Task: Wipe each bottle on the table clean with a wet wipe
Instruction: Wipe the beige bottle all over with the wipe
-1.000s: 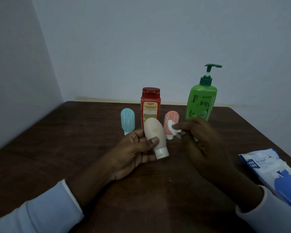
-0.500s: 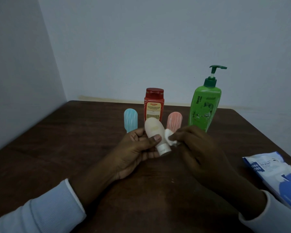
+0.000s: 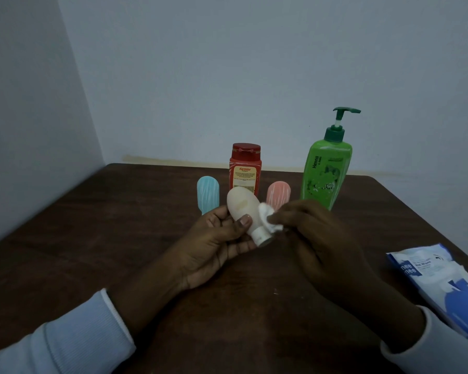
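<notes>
Wiping the cream bottle

Left hand grips it, cap down; right hand pinches a wet wipe against its neck, before the red bottle.

Worktop stands in a room corner, with walls behind and to the left. Back row, left to right: short bottle, capped bottle set slightly further back, second short bottle, pump bottle — all upright. In front of this row, above mid-worktop, the left hand holds a fifth bottle, cap end tilted down and to the right. The right hand, just right of it, holds a wipe against that bottle's side near the neck. Wipes pack lies flat at the right edge — well apart from the row.
</notes>
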The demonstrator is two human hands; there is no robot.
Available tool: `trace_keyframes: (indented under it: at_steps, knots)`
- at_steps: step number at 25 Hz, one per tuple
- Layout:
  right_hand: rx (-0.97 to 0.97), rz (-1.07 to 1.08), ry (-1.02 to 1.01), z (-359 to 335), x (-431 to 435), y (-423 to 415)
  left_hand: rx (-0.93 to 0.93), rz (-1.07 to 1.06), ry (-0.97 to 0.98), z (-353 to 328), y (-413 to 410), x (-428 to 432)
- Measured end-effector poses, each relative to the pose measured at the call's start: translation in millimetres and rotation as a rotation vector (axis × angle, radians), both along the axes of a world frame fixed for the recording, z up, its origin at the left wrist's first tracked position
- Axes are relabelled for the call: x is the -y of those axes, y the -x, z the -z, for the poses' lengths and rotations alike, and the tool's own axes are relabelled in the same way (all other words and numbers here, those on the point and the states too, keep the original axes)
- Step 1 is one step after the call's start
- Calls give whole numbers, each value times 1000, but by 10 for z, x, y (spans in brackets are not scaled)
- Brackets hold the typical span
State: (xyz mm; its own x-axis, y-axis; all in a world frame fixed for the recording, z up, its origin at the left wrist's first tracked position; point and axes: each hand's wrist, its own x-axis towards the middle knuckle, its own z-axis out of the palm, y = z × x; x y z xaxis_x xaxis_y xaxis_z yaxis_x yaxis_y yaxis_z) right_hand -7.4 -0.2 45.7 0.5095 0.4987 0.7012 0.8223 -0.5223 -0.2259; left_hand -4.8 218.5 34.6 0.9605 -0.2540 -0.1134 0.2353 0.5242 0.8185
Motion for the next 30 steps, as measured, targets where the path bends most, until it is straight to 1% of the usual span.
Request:
trace_keyframes:
  at_steps: [2, 3, 6, 8, 10, 12, 16, 17, 19, 23, 24, 27, 30]
  knots:
    - [-40, -20, 88, 20, -11, -46, -3, 3, 6, 11, 0, -3]
    - [-64, 4, 98, 31, 4, -91, -4, -1, 0, 11, -2, 1]
    - [-74, 89, 36, 49, 52, -132, -7, -14, 11, -1, 0, 12]
    - [-73, 46, -23, 41, 43, -88, 5, -10, 14, -14, 6, 21]
    - [-110, -59, -43, 41, -3, -38, 11, -21, 36, -21, 13, 17]
    - [-89, -83, -3, 51, -22, -41, 5, -24, 71, -18, 11, 7]
    - [46, -95, 175, 58, 16, -71, -13, 9, 84, -1, 36, 46]
    - [53, -104, 202, 53, 10, -66, -21, -1, 82, 2, 34, 46]
    - [14, -83, 173, 38, 12, -69, -27, -16, 79, -8, 30, 30]
    - [-195, -27, -65, 21, 59, -104, -16, -42, 94, -44, 29, 4]
    - [-284, -36, -148, 13, 57, -104, -10, -47, 110, -47, 32, 10]
    - [-641, -115, -363, -35, 43, -97, 8, -59, 105, -56, 40, 22]
    - [-994, -231, -488, -26, 46, -112, 39, -67, 49, -58, 41, 7]
